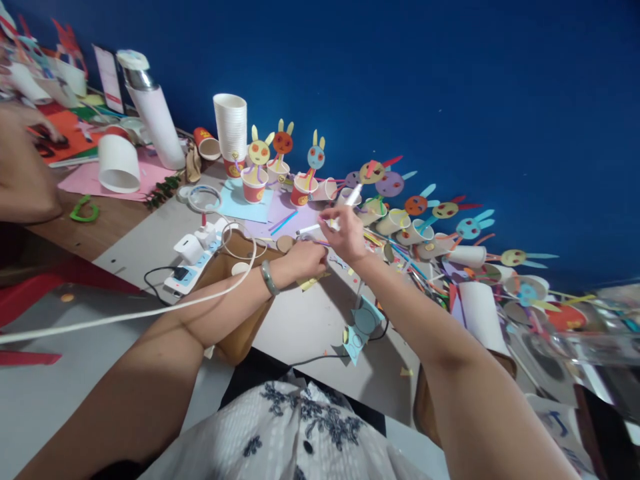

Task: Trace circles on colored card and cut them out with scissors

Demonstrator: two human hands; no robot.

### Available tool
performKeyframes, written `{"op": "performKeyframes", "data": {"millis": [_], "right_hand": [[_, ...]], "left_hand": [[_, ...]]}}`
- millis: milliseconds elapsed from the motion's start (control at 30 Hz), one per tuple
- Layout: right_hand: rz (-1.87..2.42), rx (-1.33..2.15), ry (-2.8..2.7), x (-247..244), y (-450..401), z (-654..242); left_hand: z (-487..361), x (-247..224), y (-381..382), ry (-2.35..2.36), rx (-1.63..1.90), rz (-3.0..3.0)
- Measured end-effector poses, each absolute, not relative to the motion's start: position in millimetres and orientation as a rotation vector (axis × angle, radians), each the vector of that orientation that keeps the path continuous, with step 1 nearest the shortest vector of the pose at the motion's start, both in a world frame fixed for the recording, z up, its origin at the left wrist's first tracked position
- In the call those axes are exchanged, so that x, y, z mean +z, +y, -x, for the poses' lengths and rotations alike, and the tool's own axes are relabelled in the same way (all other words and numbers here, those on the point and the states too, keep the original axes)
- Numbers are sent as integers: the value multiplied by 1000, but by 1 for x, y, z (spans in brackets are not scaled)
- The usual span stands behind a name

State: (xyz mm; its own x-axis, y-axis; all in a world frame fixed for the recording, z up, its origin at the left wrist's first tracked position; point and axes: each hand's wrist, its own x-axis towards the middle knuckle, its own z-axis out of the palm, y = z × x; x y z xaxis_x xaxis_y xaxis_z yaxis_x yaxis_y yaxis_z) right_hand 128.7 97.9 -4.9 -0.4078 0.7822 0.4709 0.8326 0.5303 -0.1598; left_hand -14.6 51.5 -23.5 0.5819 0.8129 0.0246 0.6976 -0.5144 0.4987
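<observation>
A white pen (353, 195) slants up out of the right hand (344, 232) above the middle of the bench (320, 320), its upper end leaning toward the row of paper rabbits. The right forearm reaches forward and inward from the lower right, wrist bent, with thumb and fingers drawn together in a pinch on the pen. A slim white length with a dark tip (300, 232) points left from beside these fingertips; whether it belongs to the same pen cannot be told. The left arm crosses in from the lower left, a bracelet (269, 277) on its wrist, and the left hand (309, 260) is just beside the right, back upward, fingers curled under and hidden, so its grip cannot be told. Beyond the hands lies a purple sheet (306, 217), then a red cup (254, 194) bearing a yellow rabbit head (259, 153), a stack of cups (231, 130) and the blue wall (400, 87).
</observation>
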Motion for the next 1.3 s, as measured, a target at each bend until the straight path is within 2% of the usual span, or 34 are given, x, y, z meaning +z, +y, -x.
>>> {"op": "performKeyframes", "data": {"millis": [133, 233, 333, 567, 767, 967, 1300], "right_hand": [[1007, 229, -1806, 5, 58, -151], [984, 415, -1684, 7, 37, -158], [998, 524, -1624, 4, 26, -158], [1019, 555, -1589, 15, 14, -165], [1112, 580, -1619, 40, -6, -180], [1144, 324, -1683, 26, -18, -181], [1110, 378, -1655, 13, -11, -174]], "left_hand": [[14, -25, 55, 1253, 587, -2163], [13, -27, 55, 1072, 899, -1878], [13, -25, 53, 839, 1023, -1797], [14, -18, 50, 843, 996, -1794], [12, -8, 49, 821, 966, -1401], [13, 9, 49, 747, 900, -992], [15, 14, 52, 747, 803, -845]]}}
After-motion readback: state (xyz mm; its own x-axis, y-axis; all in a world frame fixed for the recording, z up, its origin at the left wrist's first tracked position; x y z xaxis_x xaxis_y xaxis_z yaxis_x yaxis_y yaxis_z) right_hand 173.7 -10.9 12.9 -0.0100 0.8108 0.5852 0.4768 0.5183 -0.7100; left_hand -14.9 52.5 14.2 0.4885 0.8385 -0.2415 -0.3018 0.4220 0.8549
